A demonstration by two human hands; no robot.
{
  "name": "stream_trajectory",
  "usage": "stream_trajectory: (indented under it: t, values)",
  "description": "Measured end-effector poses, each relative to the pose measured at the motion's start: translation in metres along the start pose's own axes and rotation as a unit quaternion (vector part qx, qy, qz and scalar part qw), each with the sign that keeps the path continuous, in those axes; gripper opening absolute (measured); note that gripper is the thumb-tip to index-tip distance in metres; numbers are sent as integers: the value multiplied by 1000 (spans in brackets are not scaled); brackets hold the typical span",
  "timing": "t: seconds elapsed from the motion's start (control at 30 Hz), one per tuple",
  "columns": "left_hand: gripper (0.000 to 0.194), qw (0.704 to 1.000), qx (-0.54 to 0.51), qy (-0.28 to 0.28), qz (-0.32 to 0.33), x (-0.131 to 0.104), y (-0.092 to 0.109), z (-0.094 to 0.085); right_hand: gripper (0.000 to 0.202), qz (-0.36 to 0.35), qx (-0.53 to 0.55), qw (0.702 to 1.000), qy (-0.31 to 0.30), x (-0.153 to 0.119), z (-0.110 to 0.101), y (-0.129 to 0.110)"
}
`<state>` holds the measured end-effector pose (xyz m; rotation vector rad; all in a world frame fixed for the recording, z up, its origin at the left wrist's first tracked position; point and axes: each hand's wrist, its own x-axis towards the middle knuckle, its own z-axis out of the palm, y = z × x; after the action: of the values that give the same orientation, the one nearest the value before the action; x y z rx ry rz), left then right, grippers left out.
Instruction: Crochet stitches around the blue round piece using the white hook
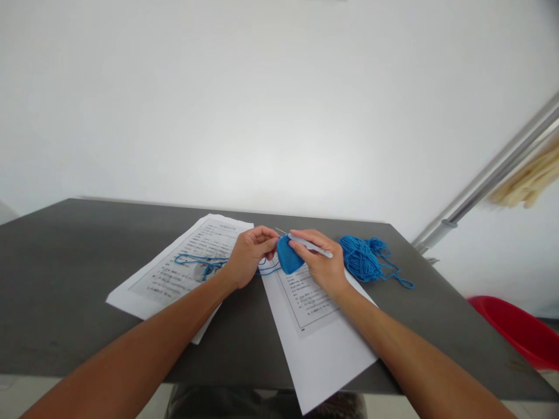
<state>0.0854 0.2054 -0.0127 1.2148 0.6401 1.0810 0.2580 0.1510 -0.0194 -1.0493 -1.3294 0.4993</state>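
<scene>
A small blue crocheted piece (289,256) hangs between my two hands above the printed sheets. My left hand (250,251) pinches its left upper edge. My right hand (324,261) is closed around a crochet hook (312,245) with a pale handle, and its fingers also touch the piece. The thin metal shaft of the hook points left, over the top edge of the piece, towards my left fingertips. Blue yarn (205,259) trails from my left hand across the left sheet in a loose loop. Whether the hook tip sits in a stitch is too small to tell.
A ball of blue yarn (361,259) lies right of my right hand. Printed papers (174,265) and another printed sheet (323,355) rest on the dark table (65,279). A red tub-like object (515,329) and a slanted grey pole (484,186) stand at right.
</scene>
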Motion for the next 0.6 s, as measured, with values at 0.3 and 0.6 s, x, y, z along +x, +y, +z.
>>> stream_trajectory:
  t: [0.3,0.6]
  values:
    - [22,997,-16,63,50,1,2,-2,19,-18,-19,1000,-7,-3,6,3]
    - [19,995,-32,81,42,10,-9,-16,17,-35,-26,999,-13,1,10,14]
